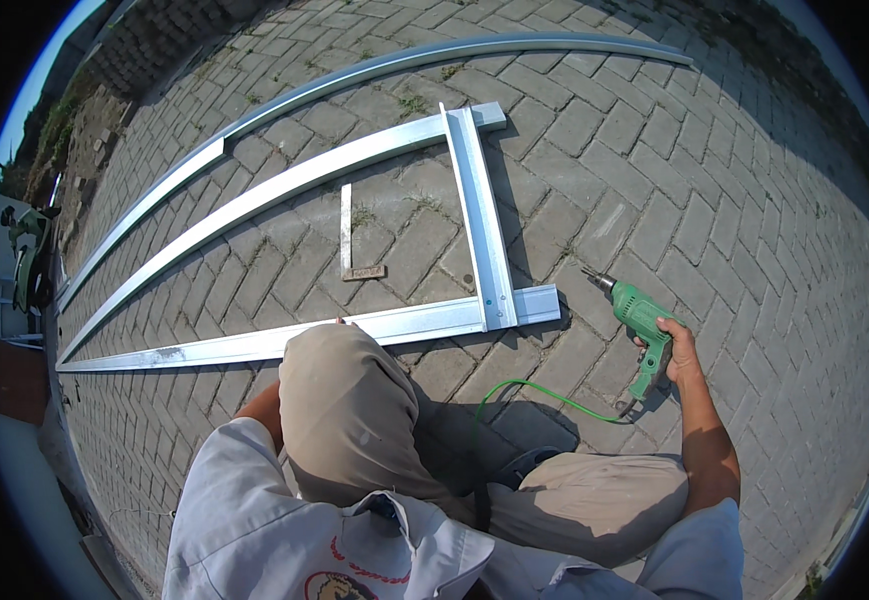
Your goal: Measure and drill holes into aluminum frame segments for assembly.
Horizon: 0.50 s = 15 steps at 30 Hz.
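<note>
Resting across two metal beams (414,321), the crosspiece (481,222) is flanked on its right by a green drill (638,312), which is grasped in the right hand (682,350). Left of the crosspiece, the left hand (340,321) is mostly hidden by a knee (344,400); its grip cannot be told.

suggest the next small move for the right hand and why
Probably ease the green drill left toward the metal crosspiece: the right hand grips the drill, and its bit points that way but stands clear of the metal.
</note>
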Each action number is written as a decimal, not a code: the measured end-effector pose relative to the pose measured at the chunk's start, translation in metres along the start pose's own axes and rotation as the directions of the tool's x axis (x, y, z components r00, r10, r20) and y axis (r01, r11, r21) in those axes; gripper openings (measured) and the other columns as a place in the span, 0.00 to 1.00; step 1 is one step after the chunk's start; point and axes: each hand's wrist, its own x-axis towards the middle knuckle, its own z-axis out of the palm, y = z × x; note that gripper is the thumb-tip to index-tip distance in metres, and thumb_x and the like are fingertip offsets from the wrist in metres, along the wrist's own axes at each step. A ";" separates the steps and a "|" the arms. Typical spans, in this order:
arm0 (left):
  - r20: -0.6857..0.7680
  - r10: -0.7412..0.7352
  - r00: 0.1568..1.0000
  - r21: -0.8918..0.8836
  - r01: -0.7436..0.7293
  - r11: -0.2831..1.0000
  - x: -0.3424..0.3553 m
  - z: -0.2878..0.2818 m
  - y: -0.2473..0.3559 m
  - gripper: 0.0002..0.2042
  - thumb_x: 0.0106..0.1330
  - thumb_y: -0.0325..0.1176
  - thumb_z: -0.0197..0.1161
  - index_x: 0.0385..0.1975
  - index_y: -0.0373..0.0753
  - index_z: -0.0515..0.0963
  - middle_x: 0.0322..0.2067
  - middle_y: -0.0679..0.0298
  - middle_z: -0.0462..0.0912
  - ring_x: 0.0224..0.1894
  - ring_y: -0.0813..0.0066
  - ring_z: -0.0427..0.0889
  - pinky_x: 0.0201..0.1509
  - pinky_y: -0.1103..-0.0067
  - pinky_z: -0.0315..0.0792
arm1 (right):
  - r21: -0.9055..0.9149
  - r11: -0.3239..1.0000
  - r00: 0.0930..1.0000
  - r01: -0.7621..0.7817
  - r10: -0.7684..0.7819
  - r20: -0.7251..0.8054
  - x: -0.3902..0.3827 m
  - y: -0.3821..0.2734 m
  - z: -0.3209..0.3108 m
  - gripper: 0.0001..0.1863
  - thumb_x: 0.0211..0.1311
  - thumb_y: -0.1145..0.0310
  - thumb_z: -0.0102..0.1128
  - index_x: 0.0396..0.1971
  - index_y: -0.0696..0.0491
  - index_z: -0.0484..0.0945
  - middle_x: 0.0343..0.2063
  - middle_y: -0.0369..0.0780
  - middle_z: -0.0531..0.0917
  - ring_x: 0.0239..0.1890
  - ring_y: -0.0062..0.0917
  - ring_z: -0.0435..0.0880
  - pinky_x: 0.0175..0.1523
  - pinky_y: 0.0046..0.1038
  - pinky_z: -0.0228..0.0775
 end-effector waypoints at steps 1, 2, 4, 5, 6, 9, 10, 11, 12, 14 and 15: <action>0.002 0.000 1.000 -0.003 0.000 1.000 -0.001 0.000 0.000 0.32 0.65 0.55 0.65 0.66 0.43 0.77 0.67 0.48 0.74 0.71 0.35 0.67 0.75 0.51 0.61 | 0.004 1.000 1.000 -0.001 0.001 -0.002 0.002 0.000 0.000 0.26 0.60 0.58 0.65 0.50 0.65 0.80 0.36 0.48 0.88 0.31 0.34 0.89 0.35 0.33 0.79; 0.003 0.000 1.000 -0.001 0.000 1.000 -0.001 0.001 0.000 0.32 0.65 0.55 0.65 0.66 0.43 0.77 0.67 0.48 0.74 0.71 0.35 0.67 0.75 0.51 0.61 | 0.001 1.000 1.000 -0.001 0.001 -0.007 0.003 0.000 0.001 0.26 0.60 0.59 0.65 0.50 0.65 0.80 0.36 0.48 0.88 0.31 0.34 0.89 0.35 0.34 0.79; 0.005 -0.001 1.000 0.001 0.001 1.000 -0.002 0.002 0.001 0.32 0.65 0.55 0.65 0.66 0.43 0.77 0.67 0.48 0.74 0.71 0.35 0.67 0.75 0.51 0.61 | -0.001 1.000 1.000 -0.004 0.004 -0.017 0.006 0.000 0.003 0.26 0.60 0.59 0.64 0.51 0.64 0.80 0.36 0.48 0.88 0.31 0.34 0.89 0.35 0.34 0.79; 0.008 -0.001 1.000 0.005 0.001 1.000 -0.002 0.003 0.001 0.32 0.65 0.55 0.65 0.66 0.43 0.77 0.67 0.48 0.74 0.71 0.35 0.67 0.75 0.51 0.61 | 0.007 1.000 1.000 -0.009 0.009 0.000 0.008 0.000 0.005 0.26 0.60 0.59 0.64 0.51 0.64 0.80 0.37 0.48 0.88 0.31 0.34 0.89 0.35 0.34 0.79; 0.007 0.000 1.000 0.003 0.000 1.000 -0.003 0.004 0.001 0.32 0.65 0.55 0.65 0.66 0.43 0.77 0.67 0.48 0.74 0.71 0.35 0.67 0.75 0.51 0.61 | 0.015 1.000 1.000 -0.014 0.013 0.017 0.010 -0.001 0.006 0.26 0.60 0.59 0.64 0.51 0.64 0.80 0.37 0.47 0.88 0.32 0.34 0.89 0.36 0.34 0.79; 0.004 -0.001 1.000 0.004 0.001 1.000 -0.005 0.003 0.002 0.32 0.65 0.55 0.65 0.66 0.43 0.77 0.67 0.48 0.74 0.71 0.35 0.67 0.75 0.51 0.61 | 0.019 1.000 0.999 -0.022 0.021 0.030 0.015 0.003 0.004 0.27 0.60 0.58 0.65 0.51 0.63 0.79 0.37 0.47 0.88 0.32 0.34 0.89 0.36 0.34 0.79; 0.003 -0.001 1.000 -0.002 0.001 1.000 -0.006 0.003 0.002 0.32 0.66 0.55 0.65 0.66 0.43 0.77 0.67 0.48 0.74 0.71 0.35 0.67 0.75 0.51 0.61 | 0.016 1.000 0.999 -0.027 0.027 0.034 0.015 0.003 0.004 0.27 0.60 0.58 0.65 0.51 0.63 0.79 0.37 0.47 0.88 0.32 0.34 0.89 0.36 0.34 0.79; 0.003 -0.003 1.000 -0.001 0.003 1.000 -0.006 0.003 0.003 0.32 0.66 0.55 0.64 0.66 0.43 0.77 0.67 0.48 0.74 0.71 0.35 0.68 0.75 0.51 0.61 | 0.022 0.999 0.999 -0.026 0.025 0.028 0.016 0.004 0.004 0.27 0.60 0.57 0.65 0.51 0.63 0.80 0.37 0.47 0.88 0.32 0.34 0.89 0.37 0.34 0.79; 0.005 -0.005 1.000 -0.004 0.005 1.000 -0.007 0.003 0.004 0.32 0.66 0.55 0.64 0.66 0.43 0.77 0.67 0.48 0.74 0.71 0.35 0.68 0.75 0.51 0.61 | 0.028 0.999 0.999 -0.024 0.023 0.024 0.017 0.005 0.003 0.27 0.60 0.57 0.65 0.51 0.63 0.80 0.37 0.46 0.88 0.33 0.34 0.89 0.37 0.34 0.80; 0.003 -0.012 1.000 0.006 0.012 1.000 -0.009 0.001 0.001 0.32 0.66 0.55 0.64 0.66 0.43 0.77 0.67 0.48 0.74 0.71 0.35 0.68 0.75 0.51 0.61 | 0.021 0.999 0.999 -0.035 0.035 0.028 0.020 0.006 0.005 0.27 0.60 0.57 0.65 0.51 0.62 0.79 0.37 0.46 0.88 0.33 0.35 0.89 0.37 0.35 0.80; 0.002 -0.018 1.000 0.000 0.018 1.000 -0.010 0.002 0.002 0.32 0.66 0.55 0.64 0.66 0.43 0.77 0.67 0.48 0.74 0.71 0.35 0.68 0.75 0.51 0.61 | 0.019 0.999 0.999 -0.041 0.040 0.028 0.022 0.006 0.007 0.27 0.60 0.57 0.65 0.51 0.62 0.79 0.38 0.46 0.88 0.33 0.35 0.89 0.38 0.35 0.80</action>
